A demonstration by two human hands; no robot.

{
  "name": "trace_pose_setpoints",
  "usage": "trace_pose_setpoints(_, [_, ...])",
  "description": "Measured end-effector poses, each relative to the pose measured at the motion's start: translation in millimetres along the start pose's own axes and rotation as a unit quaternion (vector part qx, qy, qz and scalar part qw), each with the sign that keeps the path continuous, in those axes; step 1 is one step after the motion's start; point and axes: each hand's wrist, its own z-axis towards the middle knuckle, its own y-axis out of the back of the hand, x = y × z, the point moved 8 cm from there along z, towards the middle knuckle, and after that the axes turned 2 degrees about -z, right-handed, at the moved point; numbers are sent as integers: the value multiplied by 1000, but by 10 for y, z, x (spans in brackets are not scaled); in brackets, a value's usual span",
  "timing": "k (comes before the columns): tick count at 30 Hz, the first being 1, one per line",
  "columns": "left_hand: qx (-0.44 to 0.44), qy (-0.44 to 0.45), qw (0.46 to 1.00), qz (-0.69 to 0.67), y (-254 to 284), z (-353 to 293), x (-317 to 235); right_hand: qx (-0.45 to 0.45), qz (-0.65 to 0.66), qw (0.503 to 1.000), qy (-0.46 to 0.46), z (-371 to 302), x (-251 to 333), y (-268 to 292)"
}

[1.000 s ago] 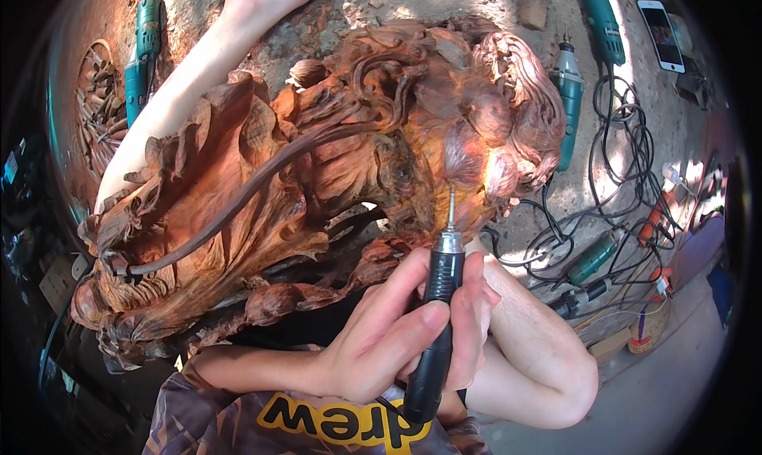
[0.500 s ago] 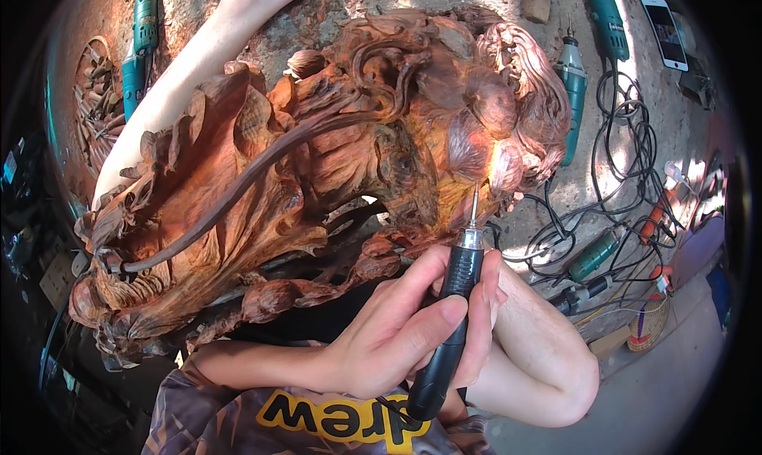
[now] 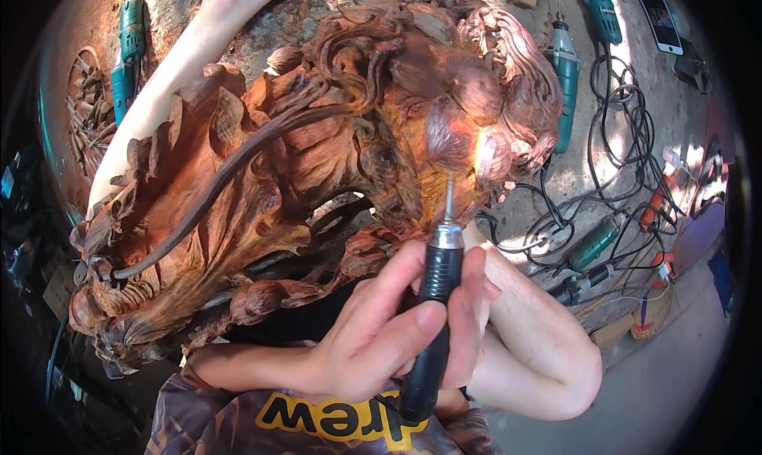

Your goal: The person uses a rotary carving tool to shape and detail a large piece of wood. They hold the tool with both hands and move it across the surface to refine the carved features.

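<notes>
A large brown carved wooden sculpture, full of folds, twisting stems and rounded lumps, lies across the space ahead of me. A black rotary carving tool with a silver collar and thin bit points away from me. Its tip is over the orange wood below a ribbed round lump; whether it touches, I cannot tell. My left hand closes on the handle from the left, thumb pressed along it. The fingers of my right hand grip its right side; most of that hand is hidden behind the tool.
Green rotary tools lie right of the sculpture, with tangled black cords and a phone. At far left, more green tools lie beside a round basket of bits. My bent bare knee is at lower right.
The whole view has shifted, so the sculpture and tools appear farther left and slightly higher. The handle and both hands have come slightly toward me relative to the wood; the grip is the same.
</notes>
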Motion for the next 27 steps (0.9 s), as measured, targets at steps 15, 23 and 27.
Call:
trace_pose_setpoints(15, [-18,20,997,72,50,18,32,10,14,1000,-6,-58,-38,13])
trace_pose_setpoints(23, [-8,15,997,81,32,33,28,24,15,1000,-13,-3,-22,-31])
trace_pose_setpoints(27, [-16,48,996,71,40,43,84,-91,-109,990,17,147,107,-76])
